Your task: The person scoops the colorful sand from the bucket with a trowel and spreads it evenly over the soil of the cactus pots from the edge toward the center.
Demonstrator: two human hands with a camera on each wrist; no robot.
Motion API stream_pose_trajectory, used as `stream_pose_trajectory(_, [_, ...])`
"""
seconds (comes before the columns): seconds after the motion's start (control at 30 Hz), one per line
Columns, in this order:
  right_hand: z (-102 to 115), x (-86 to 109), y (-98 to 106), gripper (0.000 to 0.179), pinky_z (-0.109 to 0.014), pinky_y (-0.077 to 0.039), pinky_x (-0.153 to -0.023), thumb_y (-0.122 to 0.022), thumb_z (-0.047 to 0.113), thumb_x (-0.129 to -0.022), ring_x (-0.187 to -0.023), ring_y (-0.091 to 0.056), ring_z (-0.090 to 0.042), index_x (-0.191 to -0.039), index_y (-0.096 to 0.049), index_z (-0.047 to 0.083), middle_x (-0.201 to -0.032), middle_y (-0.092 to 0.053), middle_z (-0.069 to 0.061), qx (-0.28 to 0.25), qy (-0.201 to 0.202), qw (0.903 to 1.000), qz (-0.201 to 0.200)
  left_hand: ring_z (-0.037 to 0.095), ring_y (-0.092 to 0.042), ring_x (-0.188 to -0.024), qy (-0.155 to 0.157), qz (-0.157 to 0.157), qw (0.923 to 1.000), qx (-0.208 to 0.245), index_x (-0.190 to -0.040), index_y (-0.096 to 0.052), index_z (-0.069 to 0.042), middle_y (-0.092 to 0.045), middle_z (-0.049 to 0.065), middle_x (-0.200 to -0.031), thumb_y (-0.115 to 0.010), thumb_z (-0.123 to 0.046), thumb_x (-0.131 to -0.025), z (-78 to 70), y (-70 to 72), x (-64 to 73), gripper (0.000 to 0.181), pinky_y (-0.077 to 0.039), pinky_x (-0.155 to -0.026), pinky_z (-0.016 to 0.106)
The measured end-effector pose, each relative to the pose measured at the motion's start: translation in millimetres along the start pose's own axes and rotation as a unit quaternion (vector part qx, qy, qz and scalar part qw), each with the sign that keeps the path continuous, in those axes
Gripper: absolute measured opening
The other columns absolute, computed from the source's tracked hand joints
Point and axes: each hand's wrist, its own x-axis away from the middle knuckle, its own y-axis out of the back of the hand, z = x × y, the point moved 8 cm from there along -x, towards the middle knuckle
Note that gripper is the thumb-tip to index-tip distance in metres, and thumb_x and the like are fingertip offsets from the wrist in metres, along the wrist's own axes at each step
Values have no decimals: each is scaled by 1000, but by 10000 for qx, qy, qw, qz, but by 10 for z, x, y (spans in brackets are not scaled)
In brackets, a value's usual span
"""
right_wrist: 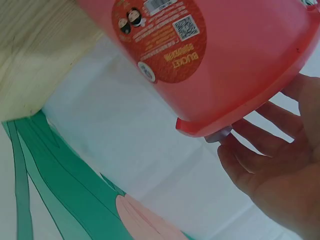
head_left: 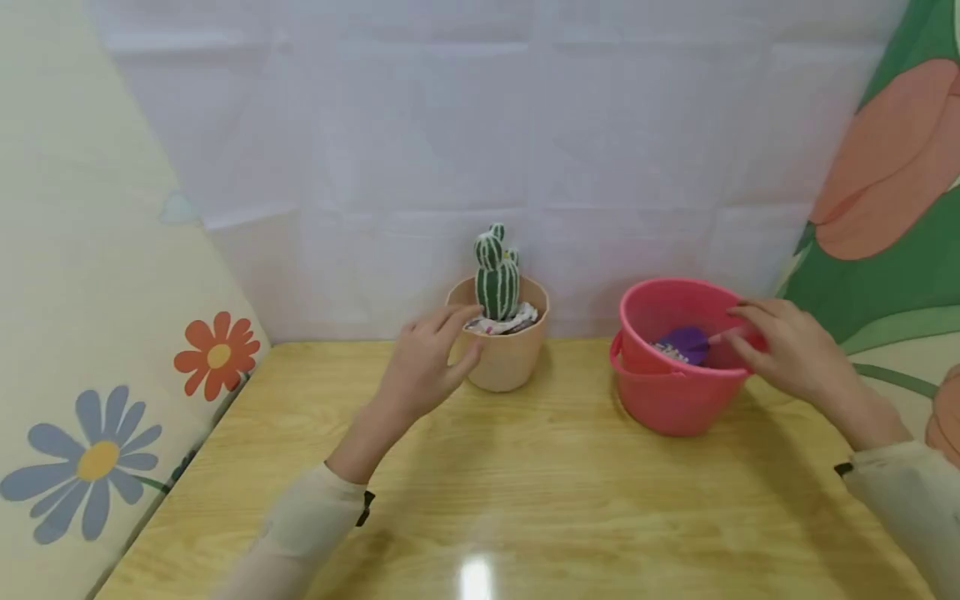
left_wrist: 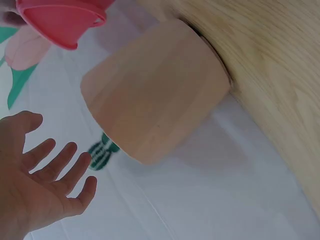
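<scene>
A beige pot [head_left: 507, 367] holds a green-and-white striped cactus [head_left: 498, 287] with pale, dark-flecked filling around its base. Beside its left rim is my left hand [head_left: 423, 362], thumb and fingers spread with nothing between them. A pink bucket [head_left: 678, 404] stands to the right, its handle hanging at the front. Inside leans a purple shovel [head_left: 686, 343] over pale grains [head_left: 670, 353]. My right hand [head_left: 795, 350] is at the bucket's right rim, fingertips right by the end of the shovel's handle [right_wrist: 218, 134], thumb and fingers apart. The shovel's tip is hidden.
Pot and bucket stand near the back of a wood-grain table [head_left: 450, 492]. A white sheet [head_left: 420, 150] hangs behind them. Flower-printed cloth [head_left: 90, 292] lines the left side, with more floral print [head_left: 892, 175] on the right.
</scene>
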Motion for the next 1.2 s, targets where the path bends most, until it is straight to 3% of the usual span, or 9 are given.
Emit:
stream_pose_trajectory(0.23, [25, -70, 18, 38, -69, -47, -88, -74, 12, -93, -110, -55, -53, -123, -64, -8, -124, -59, -33, 284, 277, 9990, 200, 30, -61, -115, -291, 125, 9995, 78, -137, -61, -10, -65, 10, -127, -70, -26, -97, -254, -190, -146, 44, -51, -87, 55])
stream_pose_trajectory(0.37, [-7, -56, 32, 37, -67, -48, -87, -74, 11, -92, -110, -56, -52, -122, -65, -8, -123, -59, -33, 445, 332, 9981, 270, 28, -62, -115, -440, 17, 9989, 137, -137, -62, -12, -66, 8, -127, -69, -26, -97, -366, -267, -213, 43, -52, -88, 53])
stream_pose_trajectory(0.7, [-28, -63, 102, 38, -62, -54, -73, -82, 6, -84, -96, -62, -47, -115, -67, -9, -110, -64, -31, 762, 770, 9941, -79, 28, -64, -112, -542, -149, 9984, 55, -130, -67, -10, -68, 8, -124, -70, -25, -96, -517, -385, -314, 37, -53, -83, 49])
stream_pose_trajectory(0.97, [-53, -102, 128, 34, -57, -56, -66, -82, 9, -85, -86, -63, -41, -111, -67, -8, -100, -66, -25, 912, 697, 9934, 48, 27, -64, -110, -604, 267, 9978, -49, -133, -64, -13, -68, 7, -121, -68, -29, -97, -655, -552, -395, 40, -54, -85, 47])
stream_pose_trajectory(1.07, [-55, -108, 134, 32, -53, -57, -62, -81, 8, -85, -82, -64, -36, -109, -68, -7, -97, -66, -21, 868, 663, 9939, 122, 27, -63, -113, -607, 507, 9968, 94, -135, -63, -12, -68, 6, -123, -65, -29, -99, -736, -661, -406, 40, -53, -91, 48])
stream_pose_trajectory(1.2, [-75, -108, 119, 30, -48, -56, -58, -80, 8, -86, -78, -64, -32, -109, -68, -6, -96, -66, -19, 801, 565, 9949, 244, 25, -61, -116, -654, 575, 9955, 373, -134, -63, -12, -67, 5, -124, -67, -27, -98, -830, -787, -404, 39, -51, -96, 48])
